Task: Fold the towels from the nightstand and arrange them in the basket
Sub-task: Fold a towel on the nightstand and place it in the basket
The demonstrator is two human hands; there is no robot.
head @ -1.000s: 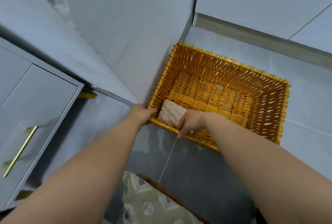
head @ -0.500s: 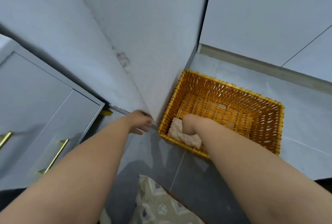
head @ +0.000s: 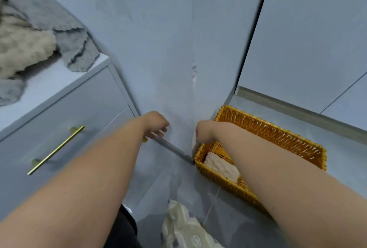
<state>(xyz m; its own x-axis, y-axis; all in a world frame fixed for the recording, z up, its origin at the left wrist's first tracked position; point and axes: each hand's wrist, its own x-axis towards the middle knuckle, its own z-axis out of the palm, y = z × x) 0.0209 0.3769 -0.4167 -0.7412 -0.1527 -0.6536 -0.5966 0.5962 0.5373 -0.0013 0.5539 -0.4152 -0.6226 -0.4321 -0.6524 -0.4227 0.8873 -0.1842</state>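
Left hand hangs loose, empty; right hand cannot tell; 1 folded towel in 1 basket.

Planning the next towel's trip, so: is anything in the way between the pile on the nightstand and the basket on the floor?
Nothing visible blocks it. The towels lie loose on the nightstand, the basket stands open-topped on the floor to its right, and one folded towel lies in its near-left corner.
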